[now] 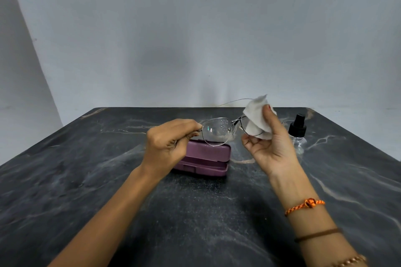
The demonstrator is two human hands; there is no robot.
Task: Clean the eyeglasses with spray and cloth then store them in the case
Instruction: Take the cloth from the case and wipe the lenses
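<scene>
Thin metal-framed eyeglasses (216, 131) hang in the air above the table, arms unfolded. My left hand (168, 144) pinches the frame at its left hinge. Droplets show on the left lens. My right hand (270, 143) holds a white cloth (257, 118) wrapped around the right lens, thumb in front, fingers behind. A purple case (208, 159) lies closed on the table just below and behind the glasses, partly hidden by my left hand. A small clear spray bottle (297, 131) with a black cap stands to the right, behind my right hand.
The dark marble-patterned table (195, 212) ends at its far edge against a pale wall. Its right edge slopes down at the far right.
</scene>
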